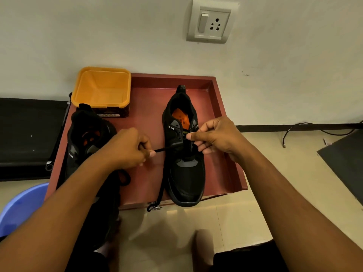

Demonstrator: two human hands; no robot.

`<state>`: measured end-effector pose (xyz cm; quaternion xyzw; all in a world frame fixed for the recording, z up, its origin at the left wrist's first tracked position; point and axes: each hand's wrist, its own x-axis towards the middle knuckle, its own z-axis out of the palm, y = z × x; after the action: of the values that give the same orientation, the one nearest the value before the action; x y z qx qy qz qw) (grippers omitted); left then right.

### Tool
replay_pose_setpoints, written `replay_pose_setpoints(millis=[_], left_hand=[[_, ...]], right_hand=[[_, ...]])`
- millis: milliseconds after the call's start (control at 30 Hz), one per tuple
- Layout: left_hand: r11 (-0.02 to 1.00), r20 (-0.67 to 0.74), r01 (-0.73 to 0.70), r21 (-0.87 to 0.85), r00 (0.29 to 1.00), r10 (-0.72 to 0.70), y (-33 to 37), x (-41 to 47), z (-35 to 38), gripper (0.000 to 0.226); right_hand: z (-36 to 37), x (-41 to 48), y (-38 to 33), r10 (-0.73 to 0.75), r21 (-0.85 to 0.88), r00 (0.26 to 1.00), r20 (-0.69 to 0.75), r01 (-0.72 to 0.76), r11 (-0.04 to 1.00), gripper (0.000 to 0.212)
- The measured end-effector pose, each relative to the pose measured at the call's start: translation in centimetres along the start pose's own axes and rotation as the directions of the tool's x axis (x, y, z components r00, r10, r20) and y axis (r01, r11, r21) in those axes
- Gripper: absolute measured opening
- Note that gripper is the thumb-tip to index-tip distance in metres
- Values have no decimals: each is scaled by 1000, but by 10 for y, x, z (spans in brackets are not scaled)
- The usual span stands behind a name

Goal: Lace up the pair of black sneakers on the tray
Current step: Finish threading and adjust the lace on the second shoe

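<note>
Two black sneakers lie on a dark red tray. The right sneaker points its toe toward me and shows an orange insole. My left hand pinches a black lace that runs taut to the sneaker's eyelets. My right hand pinches the lace at the right eyelets, over the tongue. Another stretch of lace hangs down the sneaker's left side past the tray's front edge. The left sneaker lies at the tray's left side, partly hidden under my left forearm.
An orange plastic tub stands on a dark box at the tray's back left. A blue plastic object is at lower left. A black cable runs along the wall at right, below a wall socket.
</note>
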<state>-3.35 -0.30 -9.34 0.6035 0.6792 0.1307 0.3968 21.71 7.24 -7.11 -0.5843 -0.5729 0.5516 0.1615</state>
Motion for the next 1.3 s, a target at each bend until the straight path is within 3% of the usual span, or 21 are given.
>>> replay_pose_setpoints(millis=[133, 300, 433, 500, 667, 733, 867, 933, 1033, 1100, 1200, 1300], left_hand=[[959, -29, -111, -260, 994, 108, 26, -4, 16, 10], [996, -78, -9, 92, 997, 17, -3, 3, -4, 23], [972, -28, -75, -221, 997, 71, 11, -3, 8, 10], [947, -57, -129, -295, 991, 118, 20, -3, 15, 10], [997, -132, -37, 68, 990, 46, -5, 1, -11, 19], [998, -113, -55, 19, 992, 57, -4, -1, -11, 17], [953, -72, -181, -244, 983, 168, 22, -6, 10, 9], [960, -100, -196, -200, 979, 179, 19, -3, 8, 9], [995, -152, -96, 26, 983, 99, -3, 3, -6, 21], [996, -148, -50, 77, 987, 61, -10, 3, -10, 23], [988, -51, -106, -115, 994, 101, 3, 0, 5, 14], [962, -77, -169, -216, 985, 156, 14, 0, 12, 7]], right_hand=[[0, 1, -2, 9, -9, 1000, -5, -9, 1000, 34], [-2, 0, 0, 3, -15, 1000, -3, -3, 1000, 29], [-1, 1, 0, 10, -23, 1000, 5, -10, 1000, 28], [-1, 1, 0, 9, -29, 1000, 4, -9, 1000, 28], [-3, 1, 2, -4, -29, 1000, -7, 4, 1000, 30], [-2, 2, 2, -1, -21, 1000, -11, 1, 1000, 32], [1, 4, 2, -11, -21, 1000, -9, 11, 1000, 33], [1, 5, 3, -21, -27, 1000, -17, 21, 999, 32], [1, 5, 6, -35, -31, 999, -40, 34, 999, 30], [1, 5, 7, -43, -34, 998, -45, 41, 999, 29], [2, 6, 5, -42, -45, 999, -34, 40, 998, 30], [2, 5, 5, -47, -50, 998, -41, 45, 998, 29]])
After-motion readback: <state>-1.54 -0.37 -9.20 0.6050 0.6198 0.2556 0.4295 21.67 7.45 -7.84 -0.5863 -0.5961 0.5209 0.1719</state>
